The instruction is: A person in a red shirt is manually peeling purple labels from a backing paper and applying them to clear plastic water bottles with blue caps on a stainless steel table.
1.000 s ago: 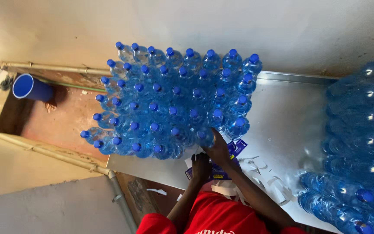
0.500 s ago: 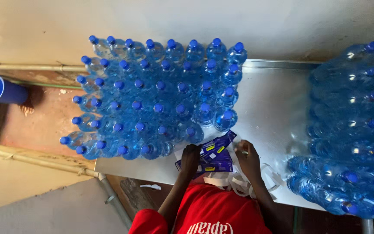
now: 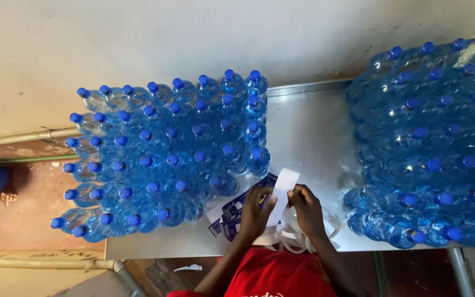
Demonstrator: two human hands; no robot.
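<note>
Steel table (image 3: 314, 126): bottle blocks (image 3: 166, 154), labels (image 3: 232, 212), paper strips (image 3: 292, 234).

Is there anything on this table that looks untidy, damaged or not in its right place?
Mostly tidy: both groups of blue-capped bottles stand upright in rows. The one messy spot is a loose tangle of white paper strips on the table under the hands. One more white scrap lies on the floor below the table edge. No spill is visible.

We wear a red shirt (image 3: 281, 278) with white print on the chest, and our 2 forearms are bare, with no sleeves.
</note>
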